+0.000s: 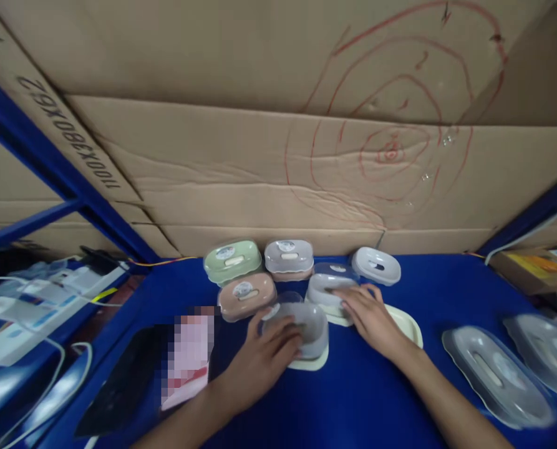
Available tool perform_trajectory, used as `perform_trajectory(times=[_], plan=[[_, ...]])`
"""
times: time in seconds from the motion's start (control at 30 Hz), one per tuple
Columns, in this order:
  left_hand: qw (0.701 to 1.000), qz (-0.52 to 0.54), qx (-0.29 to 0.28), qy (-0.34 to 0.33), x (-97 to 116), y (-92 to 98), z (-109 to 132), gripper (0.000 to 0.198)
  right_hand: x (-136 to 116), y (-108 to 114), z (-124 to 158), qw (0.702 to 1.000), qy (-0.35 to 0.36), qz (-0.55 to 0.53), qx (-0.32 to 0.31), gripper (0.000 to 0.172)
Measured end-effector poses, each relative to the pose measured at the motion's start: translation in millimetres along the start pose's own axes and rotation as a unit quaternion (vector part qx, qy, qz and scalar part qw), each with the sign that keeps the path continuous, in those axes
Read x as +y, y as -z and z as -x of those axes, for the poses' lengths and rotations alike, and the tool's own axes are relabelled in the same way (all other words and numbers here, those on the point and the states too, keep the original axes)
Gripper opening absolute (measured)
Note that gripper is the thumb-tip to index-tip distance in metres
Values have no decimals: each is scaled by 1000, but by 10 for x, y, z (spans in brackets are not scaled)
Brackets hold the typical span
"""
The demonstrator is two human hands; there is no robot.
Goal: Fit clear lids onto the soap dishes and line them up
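Observation:
A grey oval plastic box (316, 330) on a cream base lies in the middle of the blue table. My left hand (271, 346) is over its left side, fingers bent onto it; a clear cover shows behind the fingers. Just behind and to the right stands another grey oval box (322, 293), also on a cream base. My right hand (369, 312) grips this one at its right side, fingers curled; the fingertips are partly blurred. A flat cream oval piece (406, 324) lies under and beside my right wrist.
Behind the hands stand covered boxes: green (231, 259), pink (246, 296) and grey-topped (289, 257), plus a white oval piece (376, 265). Clear-covered boxes (498, 374) lie right. A dark flat object (123, 380) and power strip (48, 312) are left; a cardboard wall (259, 156) rises behind.

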State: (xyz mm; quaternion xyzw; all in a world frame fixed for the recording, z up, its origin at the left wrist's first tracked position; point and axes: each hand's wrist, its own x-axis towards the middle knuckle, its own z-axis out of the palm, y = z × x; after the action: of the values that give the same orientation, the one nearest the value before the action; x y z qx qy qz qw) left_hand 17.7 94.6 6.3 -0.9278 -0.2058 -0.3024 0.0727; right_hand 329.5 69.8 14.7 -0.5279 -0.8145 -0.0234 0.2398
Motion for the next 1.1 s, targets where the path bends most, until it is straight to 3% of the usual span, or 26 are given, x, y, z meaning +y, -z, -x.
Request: perform_trajectory(times=[0.13, 0.2, 0.3, 0.37, 0.5, 0.7, 0.87, 0.93, 1.0, 1.1], plan=[[996, -71, -19, 54, -33, 67, 38, 38, 85, 240, 51, 997, -37, 69, 18, 39], [992, -98, -47, 66, -43, 97, 43, 47, 93, 336, 160, 993, -77, 79, -29, 34], [992, -108, -50, 46, -30, 111, 33, 42, 106, 366, 435, 978, -150, 87, -119, 33], [994, -91, -59, 2, 0, 103, 15, 34, 140, 333, 624, 967, -190, 107, -132, 40], [992, -58, -98, -59, 86, 68, -15, 17, 227, 349, 773, 978, -152, 66, -123, 43], [986, -70, -147, -33, 120, -23, 48, 43, 277, 391, 570, 991, -96, -15, -92, 39], [983, -17, -181, -13, 58, -20, 14, 37, 243, 271, 551, 993, -96, 55, -34, 41], [981, 25, -193, -3, 46, 20, -19, 34, 242, 365, 738, 988, -114, 104, 13, 48], [979, 70, -189, 5, 44, 56, -38, 35, 285, 522, 1093, 969, -174, 160, 64, 57], [978, 114, -172, 24, 47, 73, -33, 38, 430, 714, 1786, 899, -333, 265, 109, 78]])
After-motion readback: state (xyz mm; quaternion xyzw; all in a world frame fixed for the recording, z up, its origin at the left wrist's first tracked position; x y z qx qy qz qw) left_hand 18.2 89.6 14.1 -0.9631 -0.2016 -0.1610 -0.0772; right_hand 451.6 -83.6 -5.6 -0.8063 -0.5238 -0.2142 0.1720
